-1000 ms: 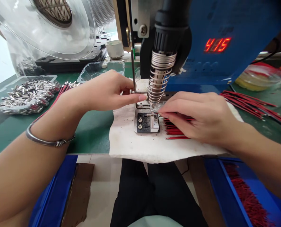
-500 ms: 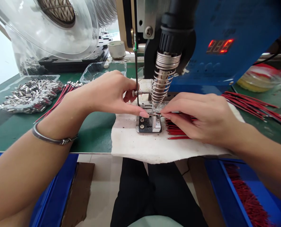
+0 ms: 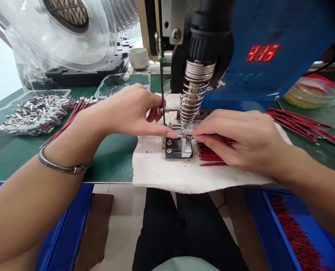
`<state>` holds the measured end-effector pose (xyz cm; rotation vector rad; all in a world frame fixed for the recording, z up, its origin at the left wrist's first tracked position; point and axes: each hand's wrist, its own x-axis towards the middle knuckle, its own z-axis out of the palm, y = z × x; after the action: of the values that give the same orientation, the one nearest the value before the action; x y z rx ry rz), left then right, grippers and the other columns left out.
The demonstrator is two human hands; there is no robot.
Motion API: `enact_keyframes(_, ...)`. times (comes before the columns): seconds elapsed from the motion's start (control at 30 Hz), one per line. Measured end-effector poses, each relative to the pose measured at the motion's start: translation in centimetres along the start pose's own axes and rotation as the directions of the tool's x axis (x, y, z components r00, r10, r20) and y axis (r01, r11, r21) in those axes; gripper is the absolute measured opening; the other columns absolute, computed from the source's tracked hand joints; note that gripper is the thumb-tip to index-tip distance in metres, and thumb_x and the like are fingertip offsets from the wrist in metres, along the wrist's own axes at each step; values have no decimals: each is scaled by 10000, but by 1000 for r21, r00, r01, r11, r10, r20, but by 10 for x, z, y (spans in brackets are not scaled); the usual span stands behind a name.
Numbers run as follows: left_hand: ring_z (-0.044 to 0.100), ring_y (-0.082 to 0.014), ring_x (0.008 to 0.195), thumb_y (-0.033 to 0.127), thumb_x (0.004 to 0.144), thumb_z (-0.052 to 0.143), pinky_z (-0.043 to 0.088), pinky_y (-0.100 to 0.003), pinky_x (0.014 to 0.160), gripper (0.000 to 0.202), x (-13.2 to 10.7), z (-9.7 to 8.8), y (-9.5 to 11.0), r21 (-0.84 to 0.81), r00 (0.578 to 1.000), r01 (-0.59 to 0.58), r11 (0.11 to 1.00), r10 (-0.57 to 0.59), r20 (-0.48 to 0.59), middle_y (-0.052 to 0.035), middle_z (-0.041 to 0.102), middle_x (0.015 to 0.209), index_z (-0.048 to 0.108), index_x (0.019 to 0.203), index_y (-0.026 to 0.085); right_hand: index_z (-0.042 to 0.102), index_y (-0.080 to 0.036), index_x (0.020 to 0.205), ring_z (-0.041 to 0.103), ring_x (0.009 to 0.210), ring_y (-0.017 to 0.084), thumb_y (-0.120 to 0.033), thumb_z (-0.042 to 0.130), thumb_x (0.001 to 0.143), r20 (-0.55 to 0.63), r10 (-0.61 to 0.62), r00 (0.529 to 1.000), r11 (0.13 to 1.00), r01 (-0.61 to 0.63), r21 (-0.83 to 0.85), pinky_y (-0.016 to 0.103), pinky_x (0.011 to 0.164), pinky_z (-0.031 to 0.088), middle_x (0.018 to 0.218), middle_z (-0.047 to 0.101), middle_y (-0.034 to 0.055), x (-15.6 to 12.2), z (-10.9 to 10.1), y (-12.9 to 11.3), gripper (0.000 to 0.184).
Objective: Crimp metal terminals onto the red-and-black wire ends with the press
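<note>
My right hand (image 3: 237,137) pinches a thin red-and-black wire (image 3: 194,136) between thumb and fingers. The wire's left end meets a small silver metal sleeve (image 3: 182,136) lying on the little metal fixture (image 3: 186,147). From the left, the thumb of my left hand (image 3: 140,111) stretches out and its tip touches the sleeve's end. The other left fingers curl apart from the thumb, beside a thin upright rod (image 3: 162,82), and are partly hidden. Just above the sleeve hangs the spring-wrapped soldering iron (image 3: 194,90), its tip close to the joint.
Red-and-black wires (image 3: 212,154) lie on the white cloth (image 3: 167,177) under my right hand. More wires (image 3: 299,122) lie at right. A clear tray (image 3: 37,113) of metal sleeves stands at left. The blue machine (image 3: 257,82) rises behind; a blue bin (image 3: 274,226) sits below.
Both hands stay almost where they were. The machine's red display, partly lit before, now shows its digits more fully.
</note>
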<state>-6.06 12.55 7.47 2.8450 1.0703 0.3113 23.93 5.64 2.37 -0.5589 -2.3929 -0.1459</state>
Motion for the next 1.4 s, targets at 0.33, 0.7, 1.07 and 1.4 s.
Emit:
enact_keyframes(0.33, 581, -134, 654, 914, 984, 686, 614, -356, 911, 721, 0, -2, 3, 23, 1000, 4, 1000, -4, 26, 51, 553, 665, 568, 734, 248, 801, -255, 1167, 859, 920, 210, -124, 660, 1228, 7, 18, 1000, 999, -18, 40, 339, 760, 652, 1083, 895, 31, 1, 1, 1, 202)
enact_keyframes(0.7, 536, -139, 640, 1024, 927, 573, 573, -381, 861, 789, 2, 0, 3, 22, 999, 18, 1000, -19, 27, 41, 533, 664, 557, 734, 259, 778, -234, 1174, 848, 954, 200, -133, 665, 1236, 9, 28, 1000, 998, -28, 61, 328, 785, 633, 1083, 894, 39, 2, 3, 0, 163)
enact_keyframes(1.07, 625, -160, 679, 1037, 904, 596, 648, -445, 970, 795, 2, 1, -2, 30, 999, 21, 999, -22, 31, 46, 526, 695, 579, 762, 256, 781, -264, 1192, 846, 986, 200, -141, 644, 1247, 32, 20, 999, 998, -22, 66, 319, 811, 638, 1106, 879, 25, 0, 1, 3, 192)
enact_keyframes(1.4, 542, -166, 621, 817, 977, 778, 502, -380, 761, 626, 0, -1, 0, -33, 1000, -24, 999, 24, 11, 38, 556, 631, 560, 739, 281, 814, -226, 1185, 845, 967, 206, -120, 644, 1224, 35, 25, 999, 997, -28, 71, 323, 812, 643, 1096, 887, 43, 2, 2, 2, 204)
